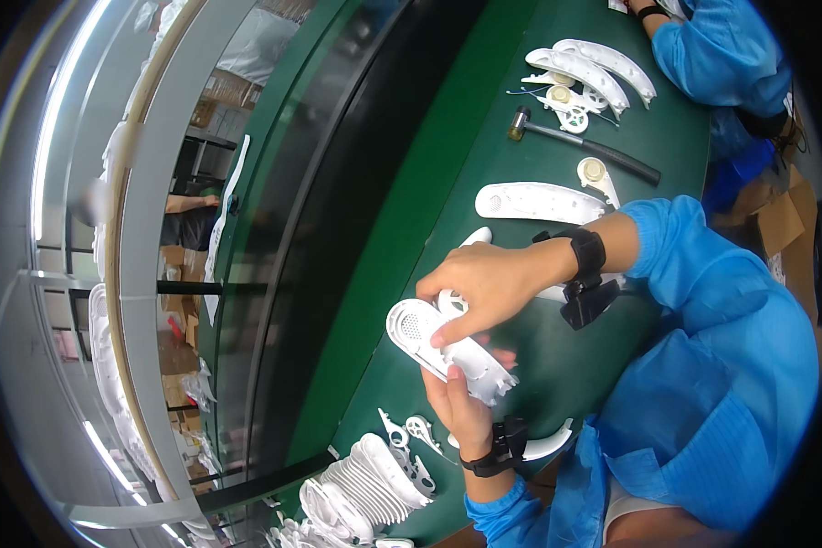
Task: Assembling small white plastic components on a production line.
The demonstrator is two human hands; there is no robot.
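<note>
A long white plastic shell [466,352] with a rounded end and a dotted grille is held in my left hand [459,406], its fingers closed round the lower side and its thumb on the edge. Over the shell bends my right hand [489,288], pinching a small white plastic part with a rounded end [449,304] against it. That hand's thumb touches the shell beside the grille. Most of the small part is hidden by the fingers. Behind the right hand, another white piece [478,237] shows partly. Both wrists wear black straps, the right one with a black box.
A curved white shell [539,203], a round-ended part [595,173] and a hammer [584,146] lie on the green table. More curved shells [594,73] lie beyond. A row of stacked white shells [365,479] stands at the bottom. A co-worker's blue sleeve [721,55] is at upper right.
</note>
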